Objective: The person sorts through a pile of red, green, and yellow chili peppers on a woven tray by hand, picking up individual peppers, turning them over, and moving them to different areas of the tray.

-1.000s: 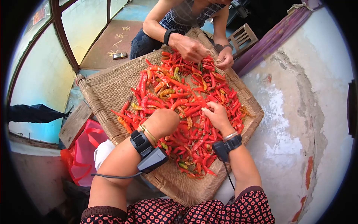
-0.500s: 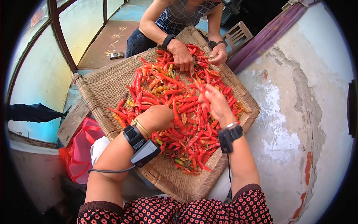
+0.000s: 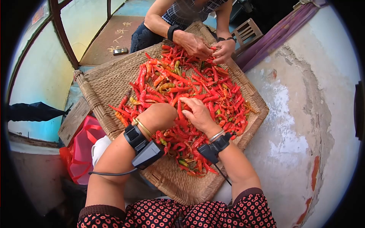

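Note:
Red chili peppers lie heaped on a woven tray, a few of them yellowish or green. My left hand is closed over the near side of the heap, its fingertips hidden behind the back of the hand. A single red chili pepper stands up at the front of that hand. Around the upper part of this pepper curve the fingers and thumb of my right hand. Both hands are side by side, and their exact contact with the pepper is partly hidden.
Across the tray, another person's hands hold a red pepper. A wall rises on the right. To the left are a pink bag, a dark folded umbrella and a wooden board. A phone lies beyond the tray.
My right hand has moved left and toward me from mid-heap, close to my left hand, which stays nearly still. The other person's hands have come together.

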Demonstrator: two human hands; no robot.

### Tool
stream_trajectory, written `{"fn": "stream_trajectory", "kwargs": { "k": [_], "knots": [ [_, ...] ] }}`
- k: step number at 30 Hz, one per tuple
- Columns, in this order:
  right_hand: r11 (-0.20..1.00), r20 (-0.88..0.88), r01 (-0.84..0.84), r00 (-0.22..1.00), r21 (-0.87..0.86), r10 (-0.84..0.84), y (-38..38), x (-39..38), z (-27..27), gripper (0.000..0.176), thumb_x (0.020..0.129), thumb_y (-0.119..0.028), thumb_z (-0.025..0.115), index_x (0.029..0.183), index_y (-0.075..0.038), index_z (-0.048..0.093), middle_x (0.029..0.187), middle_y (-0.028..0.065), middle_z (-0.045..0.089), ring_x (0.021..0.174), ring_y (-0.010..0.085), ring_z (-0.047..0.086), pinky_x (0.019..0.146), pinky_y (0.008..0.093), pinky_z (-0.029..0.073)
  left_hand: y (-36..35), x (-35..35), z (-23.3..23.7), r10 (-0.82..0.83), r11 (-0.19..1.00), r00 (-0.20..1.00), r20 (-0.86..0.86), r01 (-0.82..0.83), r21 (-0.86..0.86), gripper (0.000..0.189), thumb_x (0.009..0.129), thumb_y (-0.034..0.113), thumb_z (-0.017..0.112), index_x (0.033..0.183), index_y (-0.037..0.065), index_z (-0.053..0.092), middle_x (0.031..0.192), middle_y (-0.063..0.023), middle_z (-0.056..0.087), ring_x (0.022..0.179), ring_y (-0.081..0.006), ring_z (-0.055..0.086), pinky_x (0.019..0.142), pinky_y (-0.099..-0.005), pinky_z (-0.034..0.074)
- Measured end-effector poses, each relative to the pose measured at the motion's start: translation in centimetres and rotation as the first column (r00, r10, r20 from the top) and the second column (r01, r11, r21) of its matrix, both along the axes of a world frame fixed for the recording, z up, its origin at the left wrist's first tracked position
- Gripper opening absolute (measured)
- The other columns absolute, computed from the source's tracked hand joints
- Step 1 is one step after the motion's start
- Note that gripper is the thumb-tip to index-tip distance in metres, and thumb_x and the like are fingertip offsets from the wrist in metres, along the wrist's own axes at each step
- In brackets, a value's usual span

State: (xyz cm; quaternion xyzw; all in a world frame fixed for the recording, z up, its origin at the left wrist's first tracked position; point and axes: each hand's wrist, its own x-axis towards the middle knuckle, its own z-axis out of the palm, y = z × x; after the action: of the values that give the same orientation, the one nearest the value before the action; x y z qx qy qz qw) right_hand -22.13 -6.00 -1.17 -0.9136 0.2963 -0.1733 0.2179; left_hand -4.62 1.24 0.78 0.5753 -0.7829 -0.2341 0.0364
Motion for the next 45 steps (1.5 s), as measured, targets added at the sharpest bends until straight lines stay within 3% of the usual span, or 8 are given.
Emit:
{"fn": "stream_trajectory", "kwargs": {
  "k": [6, 10, 22, 24, 26, 28, 30, 45],
  "knots": [
    [0.970, -0.154, 0.180, 0.967, -0.164, -0.205, 1.0, 1.7, -1.5, 0.040, 0.069, -0.025, 0.069, 0.101, -0.008, 0.054, 0.096, 0.0123, 0.058, 0.092, 0.0300, 0.053, 0.079, 0.0405, 0.044, 0.0, -0.3, -0.1, -0.010, 0.999, 0.998, 0.065, 0.007, 0.045, 0.024, 0.073, 0.028, 0.062, 0.079, 0.005, 0.064, 0.074, -0.0142, 0.062, 0.074, -0.0326, 0.061, 0.065, -0.0435, 0.049],
    [0.828, 0.112, 0.274, 0.922, 0.488, -0.371, 0.7, 0.5, -0.9, 0.014, 0.078, -0.015, 0.064, 0.079, -0.002, 0.059, 0.063, 0.0019, 0.057, 0.055, 0.0096, 0.053, 0.053, 0.0247, 0.044, 0.2, -0.3, -0.2, -0.002, 1.000, 0.997, 0.071, 0.001, 0.022, 0.023, 0.073, 0.028, 0.062, 0.078, 0.005, 0.064, 0.074, -0.0143, 0.062, 0.073, -0.0326, 0.062, 0.066, -0.0433, 0.049],
    [0.391, 0.331, -0.068, 0.677, 0.918, -0.658, -4.1, -4.8, 4.4, 0.016, 0.087, -0.022, 0.055, 0.094, -0.007, 0.056, 0.076, 0.0035, 0.062, 0.063, 0.0088, 0.058, 0.053, 0.0213, 0.046, 0.3, -0.6, 0.0, 0.001, 1.000, 0.997, 0.076, -0.002, 0.020, 0.026, 0.072, 0.029, 0.063, 0.077, 0.004, 0.064, 0.073, -0.0152, 0.061, 0.074, -0.0336, 0.060, 0.066, -0.0430, 0.048],
    [0.382, 0.439, -0.227, 0.596, 0.896, -0.672, -4.0, -3.9, 3.8, 0.025, 0.088, -0.019, 0.054, 0.107, -0.004, 0.054, 0.088, 0.0067, 0.063, 0.075, 0.0128, 0.061, 0.059, 0.0257, 0.049, 0.2, -0.4, -0.2, -0.010, 1.000, 0.998, 0.063, 0.009, 0.010, 0.026, 0.073, 0.029, 0.063, 0.077, 0.004, 0.064, 0.073, -0.0153, 0.061, 0.073, -0.0336, 0.060, 0.065, -0.0426, 0.048],
    [0.549, 0.319, 0.157, 0.672, 0.821, -0.669, -4.3, -3.3, 2.1, 0.032, 0.087, -0.017, 0.054, 0.114, -0.001, 0.052, 0.091, 0.0080, 0.062, 0.080, 0.0148, 0.061, 0.060, 0.0251, 0.048, 0.2, -0.3, -0.2, -0.037, 0.999, 0.997, 0.067, 0.036, 0.007, 0.025, 0.073, 0.029, 0.063, 0.076, 0.004, 0.064, 0.072, -0.0154, 0.061, 0.073, -0.0335, 0.060, 0.065, -0.0426, 0.049],
    [0.981, 0.069, 0.182, 0.980, 0.065, -0.187, -4.2, -3.3, 0.0, 0.037, 0.079, -0.009, 0.059, 0.115, -0.004, 0.054, 0.102, 0.0101, 0.057, 0.085, 0.0248, 0.058, 0.072, 0.0317, 0.049, 0.1, -0.3, 0.0, -0.033, 0.999, 0.997, 0.065, 0.032, 0.021, 0.025, 0.073, 0.029, 0.063, 0.076, 0.004, 0.064, 0.072, -0.0154, 0.061, 0.073, -0.0335, 0.060, 0.065, -0.0426, 0.049],
    [0.876, -0.143, 0.012, 0.985, -0.483, -0.093, -3.3, -2.6, -0.7, 0.036, 0.072, -0.005, 0.062, 0.108, -0.006, 0.057, 0.105, 0.0090, 0.055, 0.097, 0.0263, 0.053, 0.083, 0.0344, 0.045, 0.2, -0.5, 0.2, -0.034, 0.999, 0.997, 0.064, 0.031, 0.041, 0.025, 0.073, 0.029, 0.063, 0.076, 0.004, 0.064, 0.072, -0.0154, 0.061, 0.073, -0.0335, 0.060, 0.064, -0.0425, 0.049],
    [0.892, -0.023, 0.197, 0.974, -0.407, -0.226, -3.0, -4.1, 2.2, 0.011, 0.070, -0.012, 0.065, 0.082, -0.012, 0.063, 0.077, 0.0074, 0.054, 0.073, 0.0275, 0.055, 0.066, 0.0363, 0.047, 0.3, -0.3, -0.3, -0.026, 0.999, 0.999, 0.045, 0.028, -0.041, 0.016, 0.070, 0.013, 0.056, 0.074, 0.001, 0.065, 0.074, -0.0156, 0.064, 0.073, -0.0318, 0.063, 0.063, -0.0409, 0.050]
  ]
}}
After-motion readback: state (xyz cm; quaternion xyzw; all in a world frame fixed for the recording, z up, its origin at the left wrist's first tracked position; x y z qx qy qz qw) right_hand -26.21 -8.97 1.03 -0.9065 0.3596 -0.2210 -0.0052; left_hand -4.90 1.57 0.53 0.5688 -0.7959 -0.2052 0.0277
